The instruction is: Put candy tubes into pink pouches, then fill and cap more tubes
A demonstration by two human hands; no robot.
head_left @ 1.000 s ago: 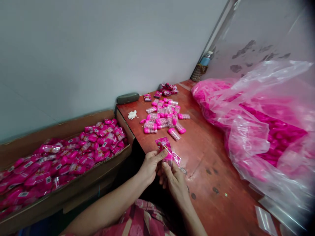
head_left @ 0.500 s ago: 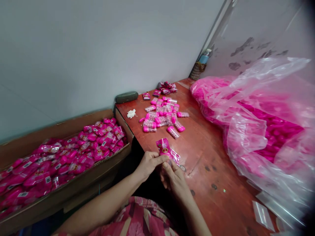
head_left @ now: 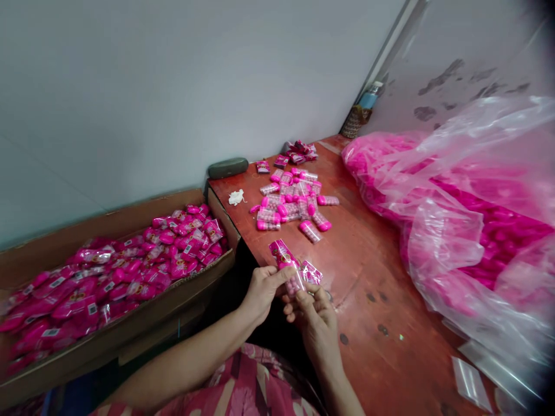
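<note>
My left hand (head_left: 262,292) is closed, thumb on top, on a pink printed wrapper (head_left: 281,253) that sticks out past its fingertips. A clear candy tube (head_left: 295,283) with small pale pink balls lies against this wrapper, between both hands. The tube's near end is pinched by my right hand (head_left: 315,309). Just beyond the right fingers is another shiny pink wrapper (head_left: 311,273); whether they touch it I cannot tell. Farther back on the red-brown table (head_left: 368,248) lies a loose pile of pink-capped candy tubes (head_left: 299,196).
At the left stands a cardboard box (head_left: 173,293) full of pink wrapped packs (head_left: 130,268). A large clear bag (head_left: 442,242) of pink pieces covers the right side. Folded pink wrappers (head_left: 299,152), a dark green case (head_left: 228,167) and crumpled white tissue (head_left: 236,197) lie toward the wall.
The candy tube now shows between my hands, against the pink wrapper, where fingers covered that spot before. My right hand has shifted slightly right and its fingers have spread a little. The view has turned slightly.
</note>
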